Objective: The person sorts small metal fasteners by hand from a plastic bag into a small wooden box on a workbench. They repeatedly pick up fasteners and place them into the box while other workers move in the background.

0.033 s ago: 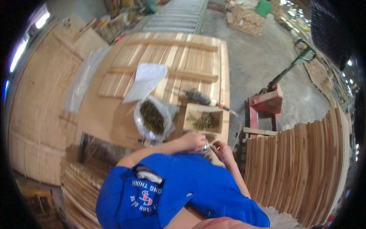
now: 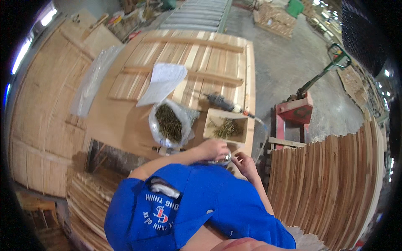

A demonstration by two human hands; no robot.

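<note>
My left hand [image 2: 215, 150] is closed around a shiny, rounded, silvery thing [image 2: 227, 157], partly hidden by the fingers, at the near edge of the wooden table. Just right of it, my right hand [image 2: 245, 164] has its fingers pinched together, and whatever is between them is too small to make out. Beyond my hands a shallow wooden box [image 2: 208, 133] holds a heap of screws [image 2: 227, 128]. To its left sits an open clear plastic bag [image 2: 153, 130] full of similar screws [image 2: 168, 123]. A dark power driver [image 2: 222, 102] with a hose lies behind the box.
A slatted wooden panel [image 2: 201, 62] with crossbars covers the table's far part, with paper sheets [image 2: 163, 81] on it. Another tool [image 2: 164, 151] lies by the bag. On the right stand a red pallet jack [image 2: 295, 109] and stacked boards [image 2: 322, 180]. A roller conveyor [image 2: 197, 16] is behind.
The view has shifted slightly, so the table sits a little higher and further right. My hands stay close together at the table's near edge.
</note>
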